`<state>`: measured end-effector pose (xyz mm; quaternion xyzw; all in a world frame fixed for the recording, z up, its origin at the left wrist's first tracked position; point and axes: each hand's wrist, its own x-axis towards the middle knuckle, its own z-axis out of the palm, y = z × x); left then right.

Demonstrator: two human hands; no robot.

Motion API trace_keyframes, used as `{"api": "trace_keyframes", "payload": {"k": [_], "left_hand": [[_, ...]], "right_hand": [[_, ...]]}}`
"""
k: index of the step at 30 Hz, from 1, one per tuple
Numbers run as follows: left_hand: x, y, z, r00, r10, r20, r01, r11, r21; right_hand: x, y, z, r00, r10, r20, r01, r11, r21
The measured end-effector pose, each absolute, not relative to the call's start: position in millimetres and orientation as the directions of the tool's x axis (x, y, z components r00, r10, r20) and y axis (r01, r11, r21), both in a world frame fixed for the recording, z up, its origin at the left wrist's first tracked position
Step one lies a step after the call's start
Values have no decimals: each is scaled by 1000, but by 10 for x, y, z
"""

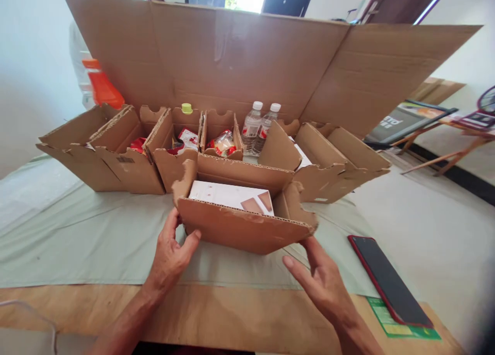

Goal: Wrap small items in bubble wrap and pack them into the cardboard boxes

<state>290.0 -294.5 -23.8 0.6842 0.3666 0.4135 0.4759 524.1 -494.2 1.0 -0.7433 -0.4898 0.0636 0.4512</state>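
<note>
Front bin point(247, 231) sits between your 2 hands, mouth up, long axis left to right, right end angled slightly closer to you. White box point(220, 194) inside runs the same way, brown printed patches toward your right fingers.

Left hand point(170, 254): thumb and fingers apart around the bin's left end, thumb by the lower front wall; can't tell if clamped or just steadying. Right hand point(325, 280): fingers touch the lower right corner, thumb spread off the cardboard.

Left of your left fingers, green cloth point(96, 241) runs out wide. Between your thumbs, a cloth strip, then the wooden table edge point(232, 313) under your forearms. Right of your right fingers, phone point(390, 280), screen up, slanted, near end over a green card point(410, 330). Ahead of your fingers, back row stands close behind the bin, tight room; cardboard panel point(251, 61) rises behind.

Containers, ahead of your left fingers: far-left bin point(73, 161), contents hidden; next bin point(127, 166), red packet point(138, 144); third bin point(172, 164), red-and-white packet point(188, 138); fourth bin point(218, 120), clear-and-red packet point(224, 144). Then 2 clear bottles point(252, 127), white caps. Ahead of your right fingers: right-hand bins point(325, 182), white item point(303, 156) partly showing.
</note>
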Motion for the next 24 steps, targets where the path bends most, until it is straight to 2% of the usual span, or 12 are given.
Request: {"api": "trace_keyframes", "payload": {"k": [5, 6, 8, 11, 13, 15, 19, 24], "left_hand": [[2918, -2927, -382, 385, 906, 178, 154, -253, 955], [2923, -2928, -400, 390, 904, 177, 158, -255, 954], [2924, -2928, -424, 402, 897, 185, 163, -268, 949], [2907, -2927, -450, 424, 884, 197, 160, -288, 944], [2896, -2929, -471, 436, 878, 198, 162, -294, 942], [2893, -2933, -491, 439, 875, 204, 174, -305, 936], [2900, -2942, -501, 433, 874, 220, 210, -336, 918], [2902, -2951, -488, 425, 877, 224, 221, -341, 914]], "right_hand": [[5411, -4897, 537, 583, 612, 535, 719, -81, -691], [5431, -4836, 698, 554, 609, 567, 752, -73, -655], [5467, -4633, 993, 415, 701, 580, 835, -39, -550], [5526, -4199, 1269, 59, 915, 399, 915, 110, -387], [5553, -3919, 1336, -156, 957, 243, 911, 235, -339], [5550, -3717, 1347, -281, 952, 123, 901, 306, -306], [5467, -3590, 1317, -334, 943, -6, 927, 327, -182], [5313, -3596, 1259, -299, 954, 35, 954, 300, -17]]}}
